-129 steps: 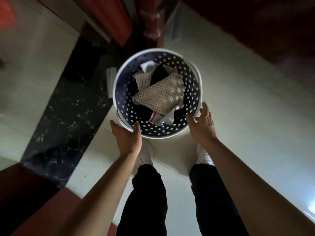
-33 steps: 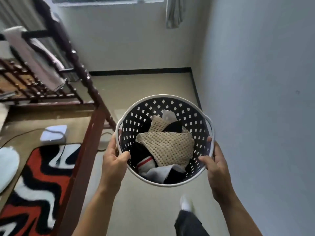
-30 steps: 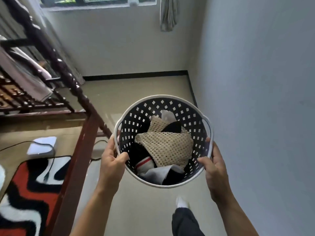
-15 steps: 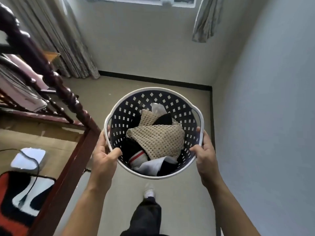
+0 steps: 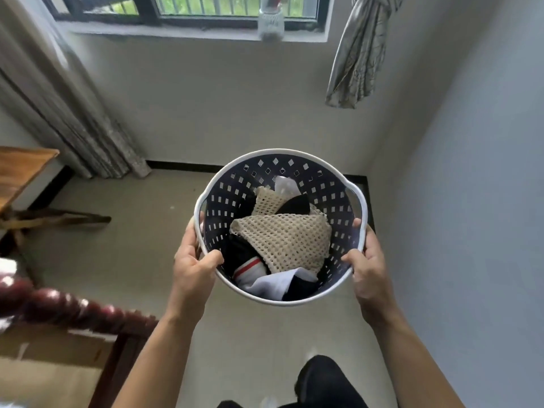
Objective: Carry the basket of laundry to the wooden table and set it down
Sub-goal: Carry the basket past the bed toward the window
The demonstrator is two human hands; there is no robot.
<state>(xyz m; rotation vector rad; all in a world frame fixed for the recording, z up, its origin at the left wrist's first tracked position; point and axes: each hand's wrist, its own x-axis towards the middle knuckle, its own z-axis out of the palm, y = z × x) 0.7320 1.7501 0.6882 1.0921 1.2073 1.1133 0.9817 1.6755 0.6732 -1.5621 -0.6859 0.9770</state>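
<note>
A round navy basket with a white rim and small square holes hangs in the air in front of me, above the floor. Inside lies laundry: a beige net cloth on top of black and white clothes. My left hand grips the rim at its left near side, thumb inside. My right hand grips the rim at the right, thumb over the edge. A corner of the wooden table shows at the far left, well apart from the basket.
A dark red turned bedpost juts in at the lower left. Grey curtains hang left of the window, and a knotted curtain hangs at the right. A pale wall runs close on the right. My dark-trousered leg steps forward on beige floor.
The view has swung left and forward: the bed frame has slid down and left, and the window and wooden table corner have come into sight. Both hands still hold the basket.
</note>
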